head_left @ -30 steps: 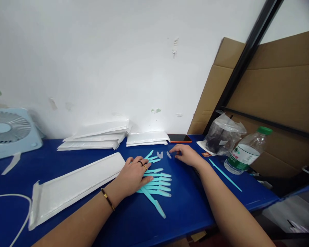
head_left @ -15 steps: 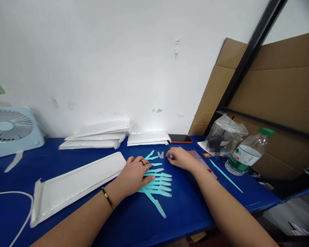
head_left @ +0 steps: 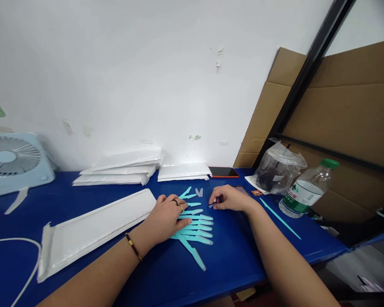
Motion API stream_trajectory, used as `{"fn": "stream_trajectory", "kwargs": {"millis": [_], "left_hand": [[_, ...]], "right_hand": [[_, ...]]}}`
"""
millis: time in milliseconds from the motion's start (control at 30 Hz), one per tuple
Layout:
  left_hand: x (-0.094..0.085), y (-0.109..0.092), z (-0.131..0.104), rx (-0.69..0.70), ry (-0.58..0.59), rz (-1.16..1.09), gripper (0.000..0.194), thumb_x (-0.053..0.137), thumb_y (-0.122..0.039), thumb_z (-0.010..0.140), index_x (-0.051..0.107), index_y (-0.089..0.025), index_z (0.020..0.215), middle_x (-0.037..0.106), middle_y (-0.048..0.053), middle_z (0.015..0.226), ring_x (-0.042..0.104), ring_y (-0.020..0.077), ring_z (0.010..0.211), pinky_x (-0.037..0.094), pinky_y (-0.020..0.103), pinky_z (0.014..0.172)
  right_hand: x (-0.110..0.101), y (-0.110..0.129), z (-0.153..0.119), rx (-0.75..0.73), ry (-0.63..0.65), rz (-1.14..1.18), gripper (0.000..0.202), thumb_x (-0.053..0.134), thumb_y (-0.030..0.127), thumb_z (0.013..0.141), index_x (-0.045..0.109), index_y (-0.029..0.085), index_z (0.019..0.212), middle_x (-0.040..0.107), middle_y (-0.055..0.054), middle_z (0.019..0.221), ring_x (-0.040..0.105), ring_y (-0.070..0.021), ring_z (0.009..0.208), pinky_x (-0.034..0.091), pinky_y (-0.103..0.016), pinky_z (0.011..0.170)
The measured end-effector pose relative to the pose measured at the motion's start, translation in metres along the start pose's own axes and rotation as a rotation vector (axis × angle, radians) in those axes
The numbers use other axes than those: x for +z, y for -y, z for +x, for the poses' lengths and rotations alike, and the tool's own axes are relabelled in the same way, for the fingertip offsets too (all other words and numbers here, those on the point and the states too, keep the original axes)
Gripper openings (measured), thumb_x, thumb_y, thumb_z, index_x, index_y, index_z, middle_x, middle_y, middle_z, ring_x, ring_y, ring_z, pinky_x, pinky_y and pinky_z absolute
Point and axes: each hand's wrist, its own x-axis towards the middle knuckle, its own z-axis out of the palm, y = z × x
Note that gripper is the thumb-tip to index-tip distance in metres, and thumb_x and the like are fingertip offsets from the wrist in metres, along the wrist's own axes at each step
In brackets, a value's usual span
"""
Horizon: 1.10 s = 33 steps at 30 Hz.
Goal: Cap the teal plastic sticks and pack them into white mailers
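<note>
Several turquoise plastic sticks with pale translucent caps (head_left: 198, 233) lie fanned out on the blue table (head_left: 230, 264). My left hand (head_left: 166, 215) rests over their left ends, its fingers bent and spread a little, pressing on the sticks. To the right, my right hand (head_left: 225, 198) pinches a small translucent cap (head_left: 212, 205) between thumb and fingers. Two loose clear caps (head_left: 199, 192) form a V just above the fan. A phone (head_left: 241, 191) lies partly hidden beneath my right wrist.
White padded mailers lie flat (head_left: 99, 232) and stacked (head_left: 121, 166) on the left, beside a fan (head_left: 16, 160). At the right are a bottle (head_left: 307, 192), a bagged cup (head_left: 277, 168) and a lone turquoise stick (head_left: 280, 218). An orange-edged phone (head_left: 224, 172) lies near the wall.
My right hand has moved slightly down and toward me, its fingertips now lower beside the capped ends. My left hand has stayed in place.
</note>
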Motion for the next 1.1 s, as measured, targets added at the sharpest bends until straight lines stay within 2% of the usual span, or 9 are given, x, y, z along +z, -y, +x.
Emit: {"fn": "stream_trajectory", "kwargs": {"millis": [233, 400, 467, 567, 767, 933, 1100], "left_hand": [[0.003, 0.001, -0.001, 0.017, -0.004, 0.018, 0.047, 0.034, -0.055, 0.087, 0.052, -0.026, 0.119, 0.058, 0.005, 0.117, 0.045, 0.0234, 0.108, 0.029, 0.037, 0.085], [0.004, 0.002, -0.002, 0.016, -0.019, 0.004, 0.046, 0.035, -0.054, 0.087, 0.052, -0.026, 0.119, 0.058, 0.004, 0.118, 0.043, 0.0231, 0.111, 0.028, 0.037, 0.086], [0.003, 0.001, -0.002, 0.011, -0.013, 0.000, 0.046, 0.035, -0.054, 0.087, 0.052, -0.026, 0.119, 0.058, 0.005, 0.117, 0.043, 0.0229, 0.111, 0.028, 0.037, 0.086], [0.002, 0.000, -0.001, 0.000, 0.003, -0.004, 0.046, 0.034, -0.054, 0.087, 0.053, -0.026, 0.119, 0.058, 0.005, 0.118, 0.043, 0.0232, 0.111, 0.028, 0.037, 0.087], [0.000, 0.000, -0.001, 0.000, 0.027, -0.018, 0.048, 0.036, -0.055, 0.086, 0.052, -0.026, 0.120, 0.058, 0.006, 0.119, 0.043, 0.0240, 0.112, 0.027, 0.038, 0.087], [-0.002, -0.001, -0.001, 0.006, 0.041, -0.014, 0.051, 0.036, -0.058, 0.085, 0.052, -0.025, 0.121, 0.057, 0.007, 0.119, 0.044, 0.0248, 0.110, 0.027, 0.038, 0.087], [-0.002, 0.000, -0.001, 0.017, 0.019, -0.003, 0.049, 0.037, -0.057, 0.085, 0.052, -0.025, 0.119, 0.059, 0.007, 0.117, 0.045, 0.0243, 0.109, 0.026, 0.039, 0.087]], "right_hand": [[0.015, 0.008, 0.011, -0.053, -0.096, -0.069, 0.011, 0.063, 0.023, 0.074, 0.071, 0.020, 0.081, 0.066, -0.002, 0.078, 0.059, -0.0126, 0.069, 0.042, -0.021, 0.061], [0.014, 0.016, 0.011, -0.085, -0.169, -0.243, 0.014, 0.058, 0.015, 0.076, 0.071, 0.018, 0.077, 0.063, -0.004, 0.076, 0.057, -0.0119, 0.065, 0.041, -0.021, 0.061], [0.012, 0.017, 0.010, -0.088, -0.155, -0.276, 0.013, 0.058, 0.015, 0.076, 0.071, 0.017, 0.076, 0.063, -0.004, 0.075, 0.057, -0.0121, 0.066, 0.041, -0.022, 0.062], [0.011, 0.014, 0.008, -0.103, -0.089, -0.223, 0.013, 0.060, 0.017, 0.076, 0.072, 0.019, 0.080, 0.064, -0.003, 0.078, 0.058, -0.0125, 0.068, 0.042, -0.022, 0.064], [0.017, 0.011, 0.009, -0.064, -0.080, -0.050, 0.012, 0.063, 0.023, 0.075, 0.072, 0.021, 0.081, 0.065, -0.002, 0.080, 0.059, -0.0124, 0.068, 0.043, -0.021, 0.061], [0.021, 0.016, 0.013, -0.031, -0.134, -0.038, 0.011, 0.063, 0.021, 0.073, 0.072, 0.020, 0.080, 0.066, -0.002, 0.077, 0.059, -0.0121, 0.067, 0.043, -0.020, 0.060], [0.019, 0.011, 0.012, -0.028, -0.167, -0.064, 0.012, 0.061, 0.017, 0.073, 0.072, 0.021, 0.078, 0.065, -0.002, 0.078, 0.059, -0.0115, 0.067, 0.042, -0.020, 0.062]]}}
